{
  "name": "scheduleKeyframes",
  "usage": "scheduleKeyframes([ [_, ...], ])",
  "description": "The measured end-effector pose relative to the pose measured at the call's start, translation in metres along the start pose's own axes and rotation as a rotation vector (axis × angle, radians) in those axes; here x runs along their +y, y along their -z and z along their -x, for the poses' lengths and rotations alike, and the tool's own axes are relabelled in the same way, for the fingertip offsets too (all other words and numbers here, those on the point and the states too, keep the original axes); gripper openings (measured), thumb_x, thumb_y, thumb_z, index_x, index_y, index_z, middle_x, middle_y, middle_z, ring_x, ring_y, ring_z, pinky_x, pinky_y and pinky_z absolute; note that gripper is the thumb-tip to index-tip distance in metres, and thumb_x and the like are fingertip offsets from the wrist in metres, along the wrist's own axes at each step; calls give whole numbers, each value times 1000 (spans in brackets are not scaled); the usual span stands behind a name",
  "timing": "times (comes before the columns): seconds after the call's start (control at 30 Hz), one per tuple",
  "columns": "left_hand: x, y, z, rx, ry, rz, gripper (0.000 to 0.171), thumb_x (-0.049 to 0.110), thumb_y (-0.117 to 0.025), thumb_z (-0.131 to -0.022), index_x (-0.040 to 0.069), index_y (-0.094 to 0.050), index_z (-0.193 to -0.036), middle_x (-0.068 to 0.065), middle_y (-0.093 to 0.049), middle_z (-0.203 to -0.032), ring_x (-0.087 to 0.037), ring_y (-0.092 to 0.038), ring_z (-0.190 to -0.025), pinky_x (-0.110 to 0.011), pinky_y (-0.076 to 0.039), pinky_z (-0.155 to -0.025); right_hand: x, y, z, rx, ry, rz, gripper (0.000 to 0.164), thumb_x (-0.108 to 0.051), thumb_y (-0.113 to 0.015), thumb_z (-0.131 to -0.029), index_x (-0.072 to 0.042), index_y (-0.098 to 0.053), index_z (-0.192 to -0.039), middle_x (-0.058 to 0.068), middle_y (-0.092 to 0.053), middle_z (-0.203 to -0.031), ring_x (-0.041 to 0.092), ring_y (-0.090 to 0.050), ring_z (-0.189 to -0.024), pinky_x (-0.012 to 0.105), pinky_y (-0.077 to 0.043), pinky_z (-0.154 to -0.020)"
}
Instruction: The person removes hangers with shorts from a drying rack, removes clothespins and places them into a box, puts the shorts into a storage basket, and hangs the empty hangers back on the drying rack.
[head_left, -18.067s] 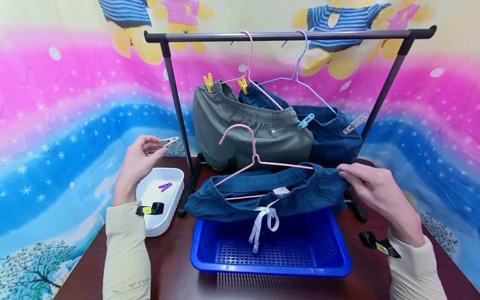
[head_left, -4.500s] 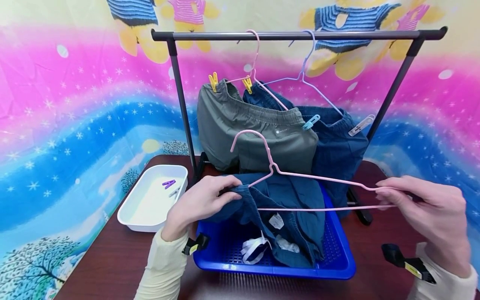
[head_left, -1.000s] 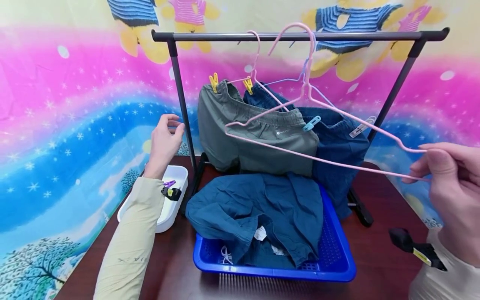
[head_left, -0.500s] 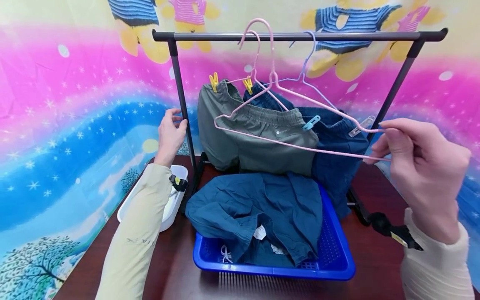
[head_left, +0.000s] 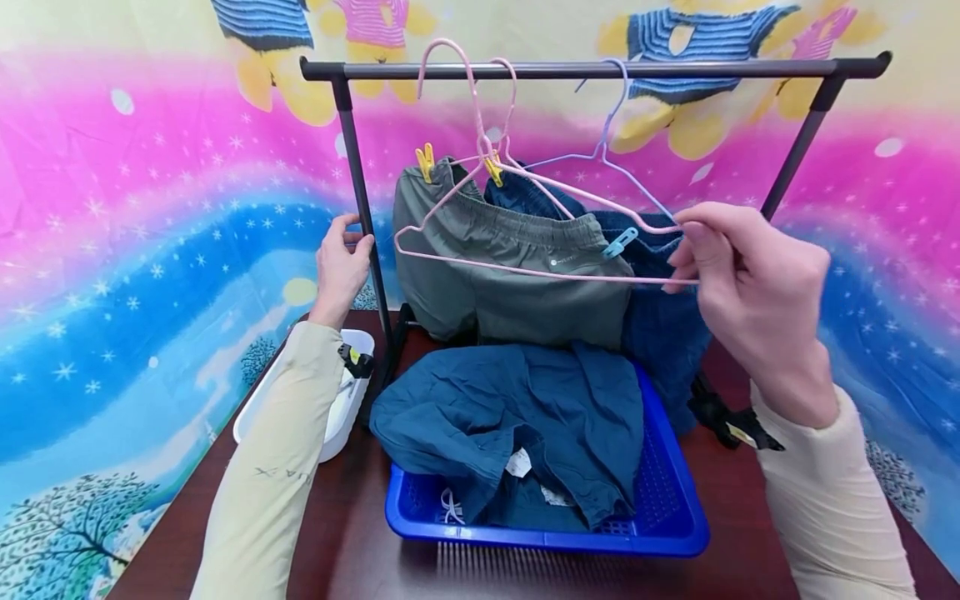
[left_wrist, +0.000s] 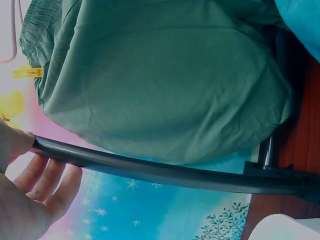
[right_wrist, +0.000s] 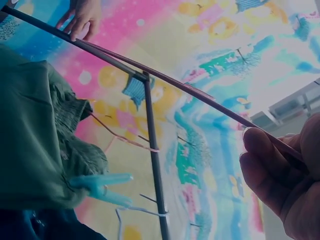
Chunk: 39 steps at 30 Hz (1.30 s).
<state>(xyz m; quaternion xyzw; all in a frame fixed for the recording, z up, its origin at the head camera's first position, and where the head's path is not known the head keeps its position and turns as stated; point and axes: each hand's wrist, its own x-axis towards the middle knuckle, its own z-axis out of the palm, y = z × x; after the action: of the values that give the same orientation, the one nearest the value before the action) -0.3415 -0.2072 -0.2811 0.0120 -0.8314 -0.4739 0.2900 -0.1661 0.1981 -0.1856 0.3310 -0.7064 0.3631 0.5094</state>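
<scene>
Right hand (right_wrist: pixel 292 192) right of the rack (right_wrist: pixel 151 120), pinching a slim hanger (right_wrist: pixel 225 110); left hand (right_wrist: pixel 85 17) touching the rack's post; green shorts (right_wrist: pixel 25 135) left of the rack, blue clip (right_wrist: pixel 95 186) on their edge; pink hanger (right_wrist: pixel 120 136) and pale hanger (right_wrist: pixel 142 211) hooked on the rack.

Cream long sleeves (head_left: pixel 832 500) — dark lettering (head_left: pixel 283 473) along the left one — and black wrist cameras (head_left: pixel 711 412) with yellow labels (head_left: pixel 741 434).
</scene>
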Motion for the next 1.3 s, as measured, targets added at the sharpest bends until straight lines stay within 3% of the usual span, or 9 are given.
scheduleKeyframes([
  [0.27, -2, -2, -1, -9, 6, -4, 40, 25, -53, -102, 20, -49, -141, -14, -63, -124, -27, -64, -112, -46, -51, -96, 6, -20, -9, -47, 7, 33, 15, 2, -63, -92, 6, -69, -106, 18, -66, -74, -16, -57, -70, 5, -48, -72],
  [0.83, -1, -4, -2, -2, 15, -14, 39, 24, -52, -102, 17, -52, -140, -15, -64, -126, -28, -65, -111, -44, -53, -95, 27, -53, -26, -3, -12, 40, 17, -7, -60, -96, 6, -68, -104, 19, -64, -73, -16, -53, -67, 4, -46, -68],
  [0.97, -1, -4, -1, -1, 35, -20, 38, 25, -52, -102, 17, -53, -140, -15, -64, -127, -27, -65, -110, -44, -53, -95, 31, -63, -30, -24, 10, 58, 19, -9, -59, -97, 6, -67, -105, 18, -64, -74, -8, -54, -63, 5, -46, -67],
  [1.17, 0, -3, -1, -3, 41, -36, 38, 25, -52, -102, 16, -54, -139, -14, -64, -127, -28, -64, -110, -44, -53, -95, 37, -74, -34, -54, 52, 76, 20, -11, -58, -98, 6, -66, -103, 16, -63, -72, 17, -60, -55, 2, -44, -66],
  [1.3, 0, -2, -1, 5, 41, -36, 37, 25, -51, -102, 16, -55, -138, -14, -64, -126, -28, -64, -109, -44, -53, -95, 39, -80, -37, -61, 57, 78, 23, -15, -56, -99, 6, -65, -103, 16, -62, -71, 21, -62, -52, 2, -43, -65],
])
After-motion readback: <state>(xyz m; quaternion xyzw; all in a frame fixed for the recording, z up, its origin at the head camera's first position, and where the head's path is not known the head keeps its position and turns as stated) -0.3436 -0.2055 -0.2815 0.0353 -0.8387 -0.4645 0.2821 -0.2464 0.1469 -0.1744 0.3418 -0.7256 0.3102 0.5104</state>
